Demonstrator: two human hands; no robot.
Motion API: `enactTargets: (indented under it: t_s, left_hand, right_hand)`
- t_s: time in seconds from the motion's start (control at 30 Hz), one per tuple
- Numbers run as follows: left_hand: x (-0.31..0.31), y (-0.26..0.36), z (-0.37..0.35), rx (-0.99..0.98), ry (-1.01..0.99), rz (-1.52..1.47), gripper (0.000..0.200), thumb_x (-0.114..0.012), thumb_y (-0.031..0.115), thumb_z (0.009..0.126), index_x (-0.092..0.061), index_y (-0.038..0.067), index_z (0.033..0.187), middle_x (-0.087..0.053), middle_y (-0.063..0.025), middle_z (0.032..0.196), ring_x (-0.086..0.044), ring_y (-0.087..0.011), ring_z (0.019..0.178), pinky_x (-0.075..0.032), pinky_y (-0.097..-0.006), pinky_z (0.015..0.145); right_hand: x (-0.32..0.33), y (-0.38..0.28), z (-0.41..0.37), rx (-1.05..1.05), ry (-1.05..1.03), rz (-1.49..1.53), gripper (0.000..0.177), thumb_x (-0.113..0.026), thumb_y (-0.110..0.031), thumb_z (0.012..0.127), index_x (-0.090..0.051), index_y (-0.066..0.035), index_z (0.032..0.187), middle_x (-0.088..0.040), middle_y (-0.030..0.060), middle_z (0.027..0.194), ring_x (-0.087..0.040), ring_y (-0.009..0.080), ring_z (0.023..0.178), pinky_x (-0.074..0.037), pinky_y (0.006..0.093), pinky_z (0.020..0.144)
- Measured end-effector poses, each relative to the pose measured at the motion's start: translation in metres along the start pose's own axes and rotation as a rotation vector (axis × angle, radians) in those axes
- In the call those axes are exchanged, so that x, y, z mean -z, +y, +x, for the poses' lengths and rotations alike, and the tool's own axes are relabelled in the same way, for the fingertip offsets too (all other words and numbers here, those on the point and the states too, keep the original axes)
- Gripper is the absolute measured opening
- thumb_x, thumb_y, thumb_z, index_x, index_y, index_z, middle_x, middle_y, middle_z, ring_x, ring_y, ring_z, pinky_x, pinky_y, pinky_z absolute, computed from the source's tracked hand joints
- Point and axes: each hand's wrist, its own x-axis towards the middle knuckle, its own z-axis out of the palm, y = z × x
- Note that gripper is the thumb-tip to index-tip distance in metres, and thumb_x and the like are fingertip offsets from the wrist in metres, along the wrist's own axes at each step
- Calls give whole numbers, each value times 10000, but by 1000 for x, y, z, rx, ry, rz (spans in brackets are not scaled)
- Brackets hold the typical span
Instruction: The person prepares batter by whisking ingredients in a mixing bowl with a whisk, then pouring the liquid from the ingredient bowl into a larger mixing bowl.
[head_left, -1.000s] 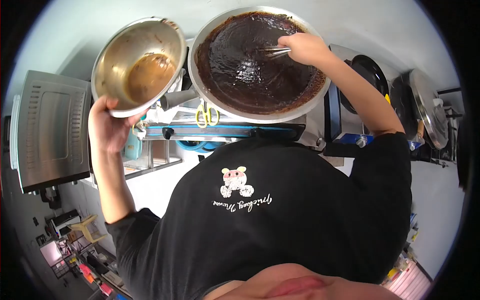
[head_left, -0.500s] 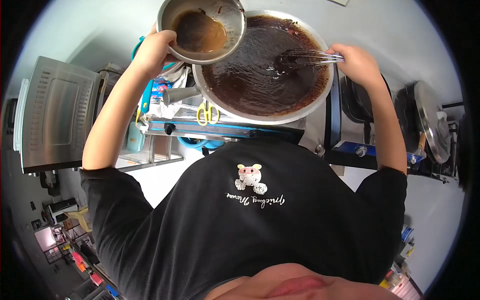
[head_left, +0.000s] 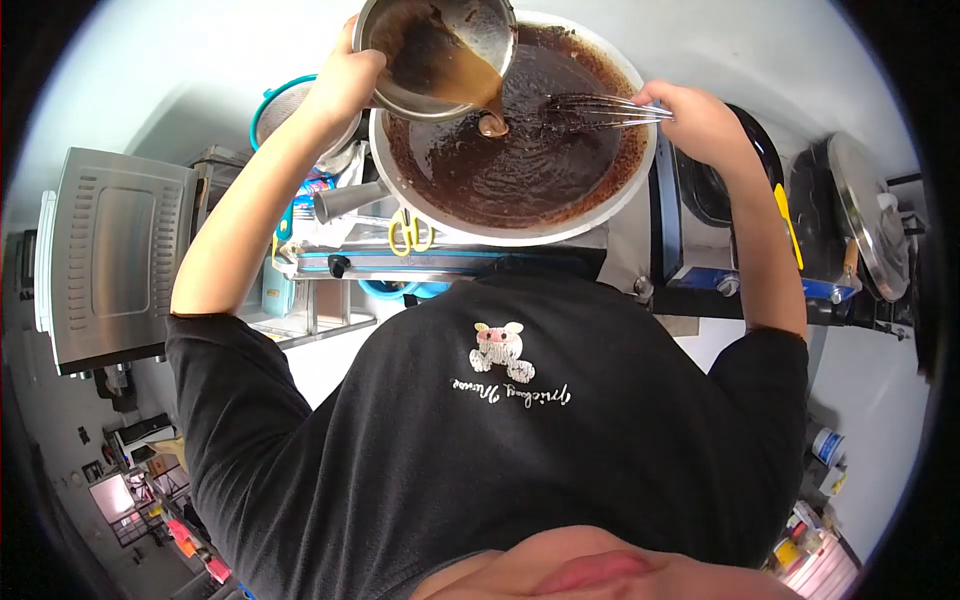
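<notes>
My left hand [head_left: 353, 75] grips the rim of a metal bowl [head_left: 400, 98], tipped over the left side of a large pan [head_left: 640, 165]. Light brown liquid [head_left: 462, 80] runs from the bowl's lip into the dark brown mixture [head_left: 510, 180] filling the pan. Closed around the wire end near its handle, my right hand [head_left: 695, 120] holds a whisk [head_left: 610, 110]. The whisk lies slanted with its coated wires in the mixture; its handle is hidden by the hand. The pan's thick grey handle [head_left: 350, 202] points left.
Yellow-handled scissors [head_left: 408, 235] lie by the stove's front edge. A teal-rimmed strainer [head_left: 270, 110] is behind my left forearm. On the right are a dark pan [head_left: 765, 150], a yellow utensil [head_left: 788, 225] and a metal lid [head_left: 865, 220]. A steel oven [head_left: 120, 255] stands at left.
The bowl has moved right and tilted further, and liquid now pours from it into the pan. The whisk has shifted slightly left and up within the mixture.
</notes>
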Motion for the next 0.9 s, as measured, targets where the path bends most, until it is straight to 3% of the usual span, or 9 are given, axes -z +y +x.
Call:
enactTargets:
  t_s: [0.1, 0.17, 0.4, 0.47, 0.5, 0.57, 0.6, 0.67, 0.9]
  left_hand:
    - [3, 2, -1, 174, -34, 8, 541, -414, 54, 726, -328, 68, 1260, -538, -124, 929, -580, -204, 763, -529, -348, 605]
    - [5, -2, 0, 225, 10, -65, 238, -446, 55, 751, -457, -48, 965, -526, -106, 789, -578, -201, 659, -520, -381, 622]
    - [12, -17, 3, 72, 31, 4, 377, -429, 70, 780, -427, 32, 1155, -543, -144, 929, -595, -222, 787, -520, -389, 677]
    - [13, -17, 4, -350, -14, 278, 549, -417, 88, 796, -294, 156, 1327, -499, -155, 1140, -494, -261, 1067, -341, -475, 955]
    - [12, -13, 1, -350, -15, 277, 549, -417, 88, 796, -294, 156, 1327, -499, -155, 1140, -494, -261, 1067, -341, -475, 955]
    - [9, 0, -8, -477, 81, 611, 652, -330, -6, 699, -164, -55, 1327, -332, -304, 1280, -308, -392, 1229, -270, -411, 1035]
    - [9, 3, -9, -479, 79, 610, 652, -330, -6, 699, -164, -55, 1327, -332, -304, 1280, -308, -392, 1229, -270, -411, 1035]
    - [10, 7, -11, -445, 6, 576, 718, -337, -71, 686, -103, -12, 1362, -137, -238, 1406, -84, -348, 1322, -68, -338, 1081]
    - [4, 20, -21, -573, 36, 799, 735, -368, -49, 667, -121, -14, 1358, -152, -265, 1387, -120, -373, 1310, -108, -371, 1080]
  right_hand:
    - [-3, -2, -1, 13, -57, 27, 377, -448, 26, 683, -573, -152, 991, -606, 128, 840, -581, 284, 803, -445, 379, 684]
    - [-3, -6, -3, -4, -75, 23, 387, -446, 36, 682, -568, -148, 1001, -605, 132, 845, -580, 285, 812, -444, 380, 688]
    - [-7, -9, -5, -28, -130, 53, 373, -438, 40, 706, -552, -105, 1031, -593, 164, 880, -567, 300, 843, -423, 363, 724]
    - [-4, -13, -7, -39, -159, 65, 368, -443, 34, 715, -548, -105, 1039, -593, 163, 891, -565, 303, 853, -422, 366, 728]
    - [-3, -14, -8, -50, -187, 78, 363, -449, 27, 723, -544, -106, 1047, -592, 162, 902, -563, 306, 862, -422, 368, 731]
    - [-8, -9, -10, -12, -162, 73, 360, -452, 23, 729, -540, -108, 1053, -592, 160, 907, -561, 307, 869, -422, 369, 731]
    - [-10, -7, -10, 28, -137, 68, 356, -456, 19, 736, -537, -110, 1058, -591, 159, 913, -558, 308, 875, -421, 370, 731]
    - [-12, -7, -10, 32, -132, 65, 356, -456, 18, 735, -536, -113, 1057, -591, 157, 913, -556, 309, 878, -421, 372, 731]
    - [-14, -9, -13, 30, -124, 47, 360, -440, 21, 723, -534, -116, 1042, -590, 154, 901, -553, 312, 873, -423, 382, 729]
